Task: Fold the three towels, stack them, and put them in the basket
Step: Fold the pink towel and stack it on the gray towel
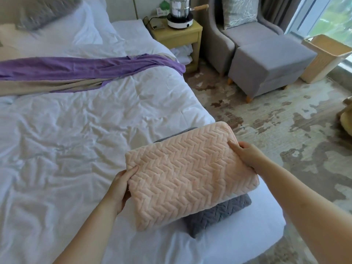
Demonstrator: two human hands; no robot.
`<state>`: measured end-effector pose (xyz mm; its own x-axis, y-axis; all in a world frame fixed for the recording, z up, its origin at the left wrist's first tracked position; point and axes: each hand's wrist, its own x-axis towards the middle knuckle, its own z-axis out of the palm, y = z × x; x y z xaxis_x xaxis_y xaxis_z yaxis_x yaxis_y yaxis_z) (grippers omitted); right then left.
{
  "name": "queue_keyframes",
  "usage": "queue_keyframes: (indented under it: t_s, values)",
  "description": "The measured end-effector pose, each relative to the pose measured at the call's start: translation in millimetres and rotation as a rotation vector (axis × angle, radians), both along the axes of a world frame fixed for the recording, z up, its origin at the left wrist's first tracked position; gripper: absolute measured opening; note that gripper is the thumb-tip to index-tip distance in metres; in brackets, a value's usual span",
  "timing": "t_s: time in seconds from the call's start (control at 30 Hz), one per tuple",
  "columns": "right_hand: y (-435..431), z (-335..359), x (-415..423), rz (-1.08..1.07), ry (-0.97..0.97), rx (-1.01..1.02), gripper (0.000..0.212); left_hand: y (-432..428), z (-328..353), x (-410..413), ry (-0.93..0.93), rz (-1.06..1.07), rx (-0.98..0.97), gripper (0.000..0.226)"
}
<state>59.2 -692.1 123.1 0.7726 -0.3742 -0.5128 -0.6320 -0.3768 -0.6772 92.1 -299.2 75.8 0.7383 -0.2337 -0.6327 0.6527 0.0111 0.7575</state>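
Two hands on the pink towel [190, 176] – folded into a plump rectangle, herringbone ribs facing up – and both have a proper hold. The left hand [122, 189] grips the near-left edge, thumb laid flat on top, fingers curled underneath out of sight. The right hand [245, 155] takes the far-right edge the same way, thumb pressed on top and fingers wrapped round the side. The pink towel sits tilted over a grey towel [215, 214], which peeks out at the lower right and again at the upper left (whether the two are touching, or how many grey layers lie beneath, cannot be told). All of this is at the near corner of the bed [76, 140], on rumpled white bedding.

Further up the bed, a purple cloth [85, 67] stretches across the covers. And the basket [327, 58] – pale, woven – stands well apart on the floor by the window, beyond a grey footstool [266, 65] and beside the patterned carpet [285, 121]. A yellow nightstand [179, 35] stands at the bed's far side, with a metal pot [180, 8] on top.
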Motion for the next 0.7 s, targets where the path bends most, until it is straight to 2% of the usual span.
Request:
queue_keyframes:
  t_s: [0.1, 0.2, 0.27, 0.33, 0.4, 0.5, 0.6, 0.7]
  values:
    - [-7, -29, 13, 0.14, 0.057, -0.077, 0.054, -12, -21, -15, 0.116, 0.122, 0.202, 0.031]
    - [-8, -49, 7, 0.201, 0.119, -0.108, 0.064, -17, -35, -24, 0.21, 0.197, 0.329, 0.047]
    - [-12, -53, -2, 0.136, 0.061, -0.037, 0.067, -19, -32, -20, 0.143, 0.221, 0.49, 0.07]
    - [-17, -54, -13, 0.032, -0.05, 0.005, 0.062, -23, -23, -6, -0.061, 0.176, 0.705, 0.083]
    - [-22, -56, -25, -0.088, -0.144, -0.007, 0.054, -37, -13, 9, -0.261, 0.083, 0.78, 0.083]
    - [-19, -57, -48, -0.319, -0.166, 0.067, 0.042, -68, -3, 36, -0.404, -0.165, 0.811, 0.09]
    - [-10, -67, -76, -0.512, -0.103, 0.19, 0.049, -98, -4, 56, -0.378, -0.44, 0.802, 0.101]
    - [8, -70, -98, -0.603, 0.002, 0.359, 0.052, -113, -12, 69, -0.269, -0.602, 0.764, 0.108]
